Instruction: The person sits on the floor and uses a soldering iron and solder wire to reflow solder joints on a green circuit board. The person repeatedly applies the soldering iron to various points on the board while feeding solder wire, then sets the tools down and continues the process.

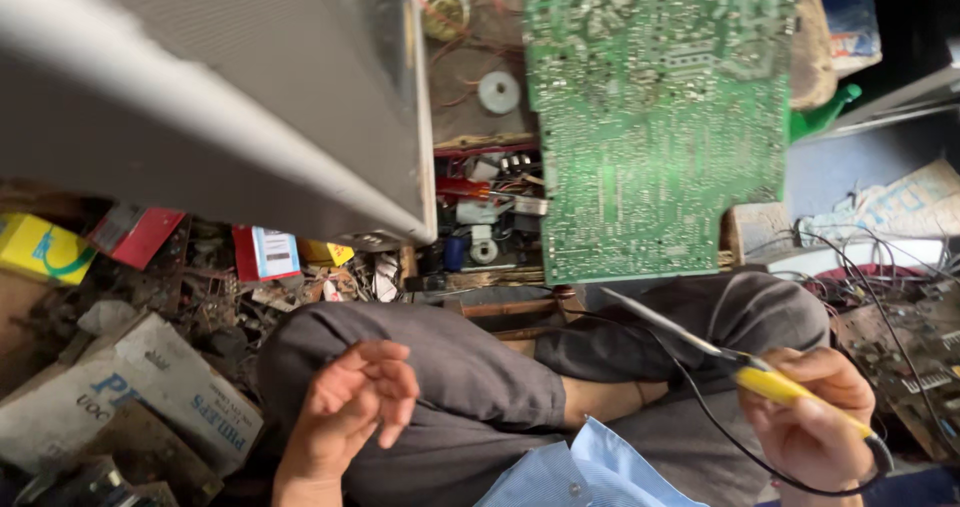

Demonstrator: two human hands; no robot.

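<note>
Yellow plastic marks the handle of the soldering iron (740, 367), which is clasped in the right hand (815, 417) at the lower right of the frame. The grip is closed around the handle, with thumb and fingers wrapped over the yellow part near its rear end. From the grip the metal shaft is carried up and to the left, its tip ending over the grey-trousered knee (740, 312), just below the lower edge of the green circuit board (655, 127); tip and board are apart. A black cord (715, 422) is led from the back of the handle and looped down beneath the hand.

At lower centre-left the left hand (350, 407) is held empty, fingers loosely curled and slightly spread, above the other bent knee (440, 367); nothing is gripped by it. A light blue shirt edge (590, 472) is seen between the hands at the bottom.

Further out, the green board is stood against an opened grey cabinet (250, 97) filling the upper left. Cardboard boxes (130, 397), a yellow box (40, 247) and red packets (265, 252) are scattered at the left. Tangled wires and another board (900, 337) are seen at the right edge.
</note>
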